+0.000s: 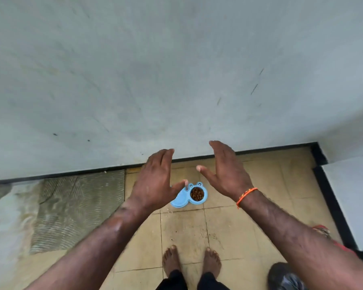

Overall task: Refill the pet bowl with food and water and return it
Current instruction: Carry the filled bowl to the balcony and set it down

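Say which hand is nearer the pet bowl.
Left. In the image, the left hand overlaps the pet bowl; the right hand is up to its right.

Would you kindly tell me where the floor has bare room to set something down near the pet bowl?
Bare tiles lie between the pet bowl and the bare feet, and right of the bowl up to the black skirting. Left is crowded: the grey mat borders the tiles there. A dark object fills the lower-right corner.
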